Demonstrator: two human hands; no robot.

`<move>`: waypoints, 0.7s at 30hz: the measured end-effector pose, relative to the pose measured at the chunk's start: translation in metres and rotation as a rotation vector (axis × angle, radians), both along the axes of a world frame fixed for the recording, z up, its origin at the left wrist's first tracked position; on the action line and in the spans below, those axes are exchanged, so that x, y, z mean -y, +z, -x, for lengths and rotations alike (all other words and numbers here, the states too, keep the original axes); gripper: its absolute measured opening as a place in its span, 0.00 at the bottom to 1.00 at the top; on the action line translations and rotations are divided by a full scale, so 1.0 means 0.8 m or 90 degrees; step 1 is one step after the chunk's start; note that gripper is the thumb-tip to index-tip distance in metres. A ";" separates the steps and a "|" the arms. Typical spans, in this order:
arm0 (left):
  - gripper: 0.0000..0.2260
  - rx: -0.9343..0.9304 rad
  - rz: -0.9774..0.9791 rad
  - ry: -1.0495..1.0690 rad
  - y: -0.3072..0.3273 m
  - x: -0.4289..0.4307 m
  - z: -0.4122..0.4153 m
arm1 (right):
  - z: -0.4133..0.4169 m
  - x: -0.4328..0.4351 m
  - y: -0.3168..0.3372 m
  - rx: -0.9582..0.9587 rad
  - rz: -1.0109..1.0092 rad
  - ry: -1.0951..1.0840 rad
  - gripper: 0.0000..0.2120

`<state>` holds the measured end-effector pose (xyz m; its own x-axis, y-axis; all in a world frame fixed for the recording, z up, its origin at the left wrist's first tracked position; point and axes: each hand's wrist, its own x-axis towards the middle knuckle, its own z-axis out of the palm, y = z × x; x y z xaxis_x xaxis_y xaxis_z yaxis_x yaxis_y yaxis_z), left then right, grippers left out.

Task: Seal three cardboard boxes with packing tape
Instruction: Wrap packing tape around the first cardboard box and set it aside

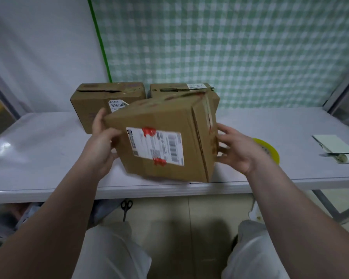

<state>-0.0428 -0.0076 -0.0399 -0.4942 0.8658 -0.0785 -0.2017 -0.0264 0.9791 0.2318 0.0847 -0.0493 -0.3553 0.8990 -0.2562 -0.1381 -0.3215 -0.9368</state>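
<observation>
Left of centre frame, the left hand [103, 137] is gripping the tilted cardboard box [163, 121] by its left edge, thumb curled onto the label face. The box is hanging just over the table [48, 150]. The right hand [238, 150] is pressing spread fingers against the flapped end. Best practice, I judge: be setting it down seam-up, flaps flush, before reaching for the tape roll [271, 150] at right.

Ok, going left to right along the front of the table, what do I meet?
Left hand → held cardboard box → right hand → yellow tape roll → white paper pad.
</observation>
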 end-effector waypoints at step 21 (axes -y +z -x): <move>0.13 -0.673 0.166 0.070 0.009 -0.004 -0.030 | 0.035 -0.004 -0.005 0.008 -0.169 -0.007 0.41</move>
<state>-0.0191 -0.0042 -0.0325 -0.4933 0.8314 0.2559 0.7347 0.2408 0.6342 0.2039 0.0882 -0.0530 -0.3441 0.9388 -0.0147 -0.1282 -0.0625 -0.9898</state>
